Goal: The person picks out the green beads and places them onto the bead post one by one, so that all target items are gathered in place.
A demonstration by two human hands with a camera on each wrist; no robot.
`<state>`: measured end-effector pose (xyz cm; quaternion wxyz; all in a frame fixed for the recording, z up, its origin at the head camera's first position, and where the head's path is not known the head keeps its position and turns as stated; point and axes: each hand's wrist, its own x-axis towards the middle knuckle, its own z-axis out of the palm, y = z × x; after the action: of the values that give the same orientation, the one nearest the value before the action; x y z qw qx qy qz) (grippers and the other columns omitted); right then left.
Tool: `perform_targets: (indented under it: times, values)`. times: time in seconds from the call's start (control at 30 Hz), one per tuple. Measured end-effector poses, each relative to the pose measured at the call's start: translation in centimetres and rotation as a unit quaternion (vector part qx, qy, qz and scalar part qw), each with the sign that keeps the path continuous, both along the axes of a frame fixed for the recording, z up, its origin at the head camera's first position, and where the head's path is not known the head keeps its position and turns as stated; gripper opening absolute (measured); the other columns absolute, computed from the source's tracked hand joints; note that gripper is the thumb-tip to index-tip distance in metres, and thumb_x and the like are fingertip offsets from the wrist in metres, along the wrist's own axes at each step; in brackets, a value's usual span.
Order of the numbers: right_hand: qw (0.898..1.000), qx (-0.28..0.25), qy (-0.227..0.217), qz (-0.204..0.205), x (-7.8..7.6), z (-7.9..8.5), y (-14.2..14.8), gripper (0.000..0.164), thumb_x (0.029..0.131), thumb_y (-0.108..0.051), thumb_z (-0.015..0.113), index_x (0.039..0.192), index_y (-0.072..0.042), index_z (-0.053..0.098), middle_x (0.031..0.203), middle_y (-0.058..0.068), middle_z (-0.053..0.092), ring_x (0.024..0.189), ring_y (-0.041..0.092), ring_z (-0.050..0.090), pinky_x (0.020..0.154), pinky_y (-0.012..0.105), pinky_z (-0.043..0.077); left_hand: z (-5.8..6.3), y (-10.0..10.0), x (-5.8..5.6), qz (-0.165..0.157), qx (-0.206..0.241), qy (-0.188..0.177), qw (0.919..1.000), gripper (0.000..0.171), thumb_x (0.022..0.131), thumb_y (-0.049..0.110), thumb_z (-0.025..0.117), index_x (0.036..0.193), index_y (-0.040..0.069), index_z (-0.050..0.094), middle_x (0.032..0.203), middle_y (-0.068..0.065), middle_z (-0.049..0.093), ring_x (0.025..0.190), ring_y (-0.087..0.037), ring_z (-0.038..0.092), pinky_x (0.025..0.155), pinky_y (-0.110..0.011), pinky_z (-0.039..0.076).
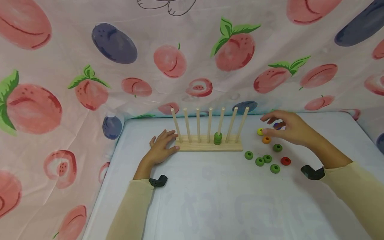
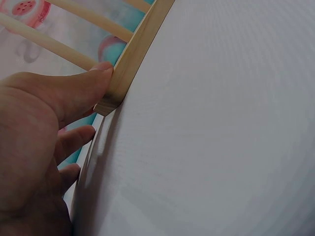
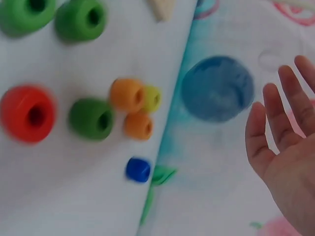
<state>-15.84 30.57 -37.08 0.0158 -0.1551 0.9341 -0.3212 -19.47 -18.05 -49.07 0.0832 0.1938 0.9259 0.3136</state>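
Observation:
A wooden peg board [image 1: 207, 146] with a row of several upright pegs stands at the back of the table. Green beads [image 1: 217, 138] are stacked on its fifth peg from the left. My left hand [image 1: 161, 148] holds the board's left end, thumb [image 2: 83, 91] on the front edge and other fingers round the end. Over the loose beads at the right hovers my right hand [image 1: 289, 128], fingers spread and holding nothing. Near it lie a yellow bead [image 1: 259, 131], a blue bead [image 3: 138, 169], orange beads [image 3: 127, 94] and a green bead [image 1: 277, 147].
Closer to me lie a red bead [image 1: 285, 161] and several green beads [image 1: 275, 168], right of the board. A fruit-print cloth [image 1: 192, 60] hangs behind the white table [image 1: 210, 200]. Each wrist carries a small black camera.

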Motion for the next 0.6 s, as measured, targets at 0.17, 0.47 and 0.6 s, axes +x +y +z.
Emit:
perform_targets:
  times: [0.17,0.47,0.6]
  values:
    - [0.999,0.036,0.002,0.0,0.5,-1.5,2.0,0.04,0.087,-0.03,0.083,0.122,-0.017,0.07,0.117,-0.001,0.07,0.1,0.008,0.06,0.085,0.022,0.054,0.0,-0.1,0.0,-0.001,0.001,-0.001,1.0,0.06,0.098,0.042,0.065,0.15,0.016,0.051,0.166,-0.004,0.034,0.16,-0.033,0.009,0.118,-0.068,-0.006]
    - [0.994,0.069,-0.079,-0.019,0.9,-4.2,5.5,0.046,0.089,-0.045,0.078,0.125,-0.018,0.07,0.124,0.008,0.066,0.114,0.027,0.055,0.092,0.046,0.053,-0.1,-0.1,0.0,0.0,0.002,-0.004,1.0,0.059,0.099,0.043,0.065,0.15,0.017,0.051,0.166,-0.003,0.034,0.16,-0.032,0.009,0.119,-0.067,-0.007]
    - [0.989,0.067,-0.131,-0.03,0.9,-5.2,6.4,0.05,0.088,-0.052,0.076,0.126,-0.02,0.07,0.129,0.01,0.064,0.122,0.031,0.051,0.095,0.059,0.047,-0.1,-0.1,0.0,0.0,0.001,-0.005,1.0,0.059,0.099,0.043,0.065,0.15,0.017,0.051,0.166,-0.003,0.034,0.16,-0.032,0.009,0.119,-0.067,-0.007]
